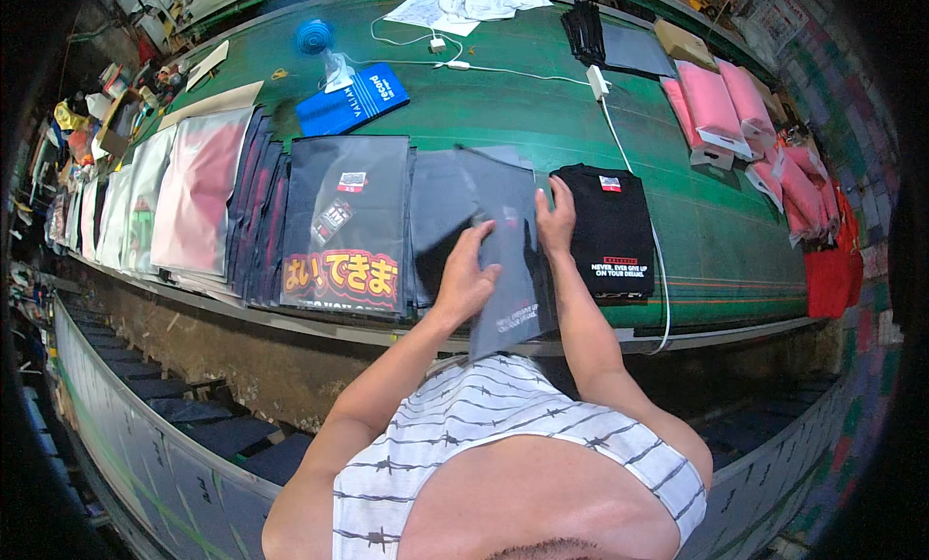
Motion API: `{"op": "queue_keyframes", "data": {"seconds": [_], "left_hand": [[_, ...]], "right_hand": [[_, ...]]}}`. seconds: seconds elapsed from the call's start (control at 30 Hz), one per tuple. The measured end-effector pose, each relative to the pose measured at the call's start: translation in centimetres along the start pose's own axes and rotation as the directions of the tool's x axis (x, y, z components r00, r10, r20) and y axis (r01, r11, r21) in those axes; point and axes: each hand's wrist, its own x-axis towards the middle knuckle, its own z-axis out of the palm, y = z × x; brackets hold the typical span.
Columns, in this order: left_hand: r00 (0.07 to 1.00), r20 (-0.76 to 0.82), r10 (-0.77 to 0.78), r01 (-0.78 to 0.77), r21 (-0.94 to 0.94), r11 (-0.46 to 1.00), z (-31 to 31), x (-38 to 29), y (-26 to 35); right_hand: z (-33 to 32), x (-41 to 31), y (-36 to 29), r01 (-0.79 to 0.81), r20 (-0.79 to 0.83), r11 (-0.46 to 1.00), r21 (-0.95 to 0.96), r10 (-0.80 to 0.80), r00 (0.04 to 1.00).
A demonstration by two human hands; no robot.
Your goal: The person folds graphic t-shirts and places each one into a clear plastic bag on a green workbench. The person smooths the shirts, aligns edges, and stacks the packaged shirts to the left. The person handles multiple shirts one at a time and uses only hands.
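Observation:
My left hand [468, 273] lies on the left side of a frosted plastic bag with a folded black T-shirt inside [512, 269]. The bag is tilted, its lower end past the table's near edge. My right hand [555, 215] is at the bag's right edge, fingers apart; whether it touches the bag cannot be told. Under the bag, to the left, lie more frosted bags [439, 190]. To the right sits a stack of folded black T-shirts [610, 226] with white print. Left of the bags is a pile of bagged dark T-shirts [348, 219] with large red and yellow lettering.
Bagged garments [207, 190] overlap along the left. Behind are a blue box [353, 99], a small blue fan [313, 37] and a white cable [522, 72], which also runs down right of the black stack. Pink bagged bundles [715, 106] and red cloth [831, 277] lie far right.

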Motion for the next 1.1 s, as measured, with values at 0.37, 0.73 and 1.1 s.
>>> {"op": "queue_keyframes", "data": {"seconds": [0.37, 0.73, 1.1], "left_hand": [[0.997, -0.047, 0.065, -0.076, -0.312, 0.947, -12.2, -1.6, 4.2], [0.770, -0.535, 0.349, -0.140, 0.392, 0.909, -32.3, -3.3, 4.6], [0.971, 0.158, 0.180, -0.234, 0.470, 0.851, -24.4, -6.3, 0.1]], "right_hand": [[-6.5, -9.8, -11.3, -0.685, 0.616, 0.462, 0.564, 0.317, 0.721], [13.0, -9.0, -23.0, -0.706, 0.686, 0.554, 0.441, 0.299, 0.663], [9.2, -9.5, -18.9, -0.693, 0.526, 0.667, 0.275, 0.499, 0.689]]}}
